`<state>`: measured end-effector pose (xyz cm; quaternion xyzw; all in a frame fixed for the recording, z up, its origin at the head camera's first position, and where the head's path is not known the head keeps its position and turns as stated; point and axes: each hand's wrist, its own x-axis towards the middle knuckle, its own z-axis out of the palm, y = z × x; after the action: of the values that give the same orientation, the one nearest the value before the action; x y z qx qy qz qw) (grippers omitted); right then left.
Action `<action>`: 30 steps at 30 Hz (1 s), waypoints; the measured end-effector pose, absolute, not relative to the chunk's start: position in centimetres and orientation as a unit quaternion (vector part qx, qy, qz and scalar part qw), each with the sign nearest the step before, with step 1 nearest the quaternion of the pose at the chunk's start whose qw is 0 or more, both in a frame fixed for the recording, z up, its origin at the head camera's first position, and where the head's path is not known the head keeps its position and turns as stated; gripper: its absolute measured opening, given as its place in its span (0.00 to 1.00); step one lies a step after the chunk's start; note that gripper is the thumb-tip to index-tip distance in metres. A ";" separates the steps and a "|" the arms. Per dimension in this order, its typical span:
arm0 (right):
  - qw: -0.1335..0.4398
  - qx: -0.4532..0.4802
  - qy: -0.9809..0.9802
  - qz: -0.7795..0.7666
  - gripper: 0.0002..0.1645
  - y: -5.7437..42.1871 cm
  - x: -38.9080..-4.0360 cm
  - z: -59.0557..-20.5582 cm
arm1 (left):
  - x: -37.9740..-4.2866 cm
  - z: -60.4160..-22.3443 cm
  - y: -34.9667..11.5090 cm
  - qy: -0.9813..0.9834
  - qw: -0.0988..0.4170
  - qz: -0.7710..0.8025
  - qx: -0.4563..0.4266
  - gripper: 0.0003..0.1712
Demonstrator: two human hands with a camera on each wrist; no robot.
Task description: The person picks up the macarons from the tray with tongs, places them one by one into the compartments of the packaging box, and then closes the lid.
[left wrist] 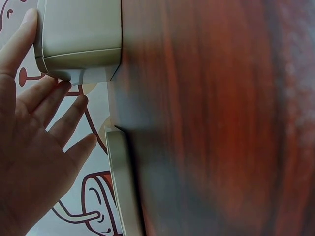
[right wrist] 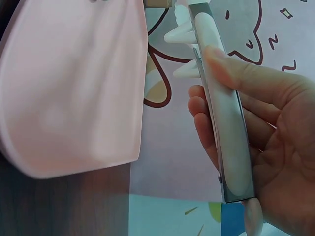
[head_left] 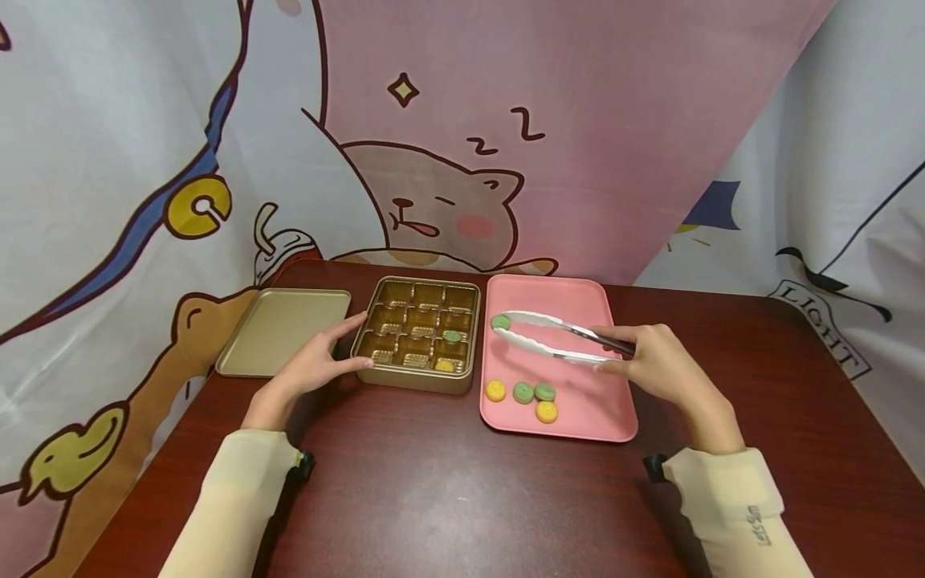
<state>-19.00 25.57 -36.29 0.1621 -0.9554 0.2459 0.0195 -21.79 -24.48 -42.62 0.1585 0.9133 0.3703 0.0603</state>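
My right hand (head_left: 654,363) grips a pair of metal tongs with pale tips (head_left: 571,327) by the handle. At the tong tips is a round green cake (head_left: 501,322), over the left part of the pink tray (head_left: 592,413). My left hand (head_left: 311,371) touches the left side and front corner of a gold tin (head_left: 415,379) with its thumb and fingertips, fingers fairly straight. Inside the tin's divided insert, a green cake (head_left: 451,336) lies in the right column's middle compartment and a yellow cake (head_left: 444,365) in its front one.
Toward the tray's front lie two yellow cakes (head_left: 547,412) and two green cakes (head_left: 523,392). A flat gold lid (head_left: 282,329) lies left of the tin. Behind the dark wooden table (head_left: 448,482) hangs a printed cartoon cloth (head_left: 578,160).
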 end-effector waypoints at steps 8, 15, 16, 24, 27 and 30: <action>0.020 0.164 -0.954 0.250 0.32 24.9 -19.6 -36.3 | -21.8 -42.7 -24.4 0.912 0.060 0.373 0.160 0.49; 0.031 0.179 -0.948 0.260 0.32 24.2 -20.1 -36.1 | -21.8 -42.7 -24.4 0.912 0.059 0.373 0.158 0.49; 0.033 0.181 -0.948 0.260 0.32 24.1 -20.1 -36.0 | -21.8 -42.7 -24.5 0.913 0.059 0.372 0.157 0.49; 0.037 0.180 -0.948 0.259 0.31 23.3 -20.8 -36.0 | -21.7 -42.6 -24.6 0.914 0.058 0.370 0.154 0.50; 0.036 0.177 -0.949 0.258 0.31 23.1 -20.9 -36.1 | -21.7 -42.5 -24.6 0.914 0.057 0.371 0.154 0.49; 0.038 0.173 -0.952 0.251 0.30 23.0 -21.2 -36.1 | -21.7 -42.6 -24.5 0.913 0.055 0.372 0.158 0.49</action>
<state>-21.18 23.00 -36.08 0.1733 -0.9515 0.2512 0.0384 -21.67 -24.53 -42.59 0.1583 0.9130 0.3719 0.0547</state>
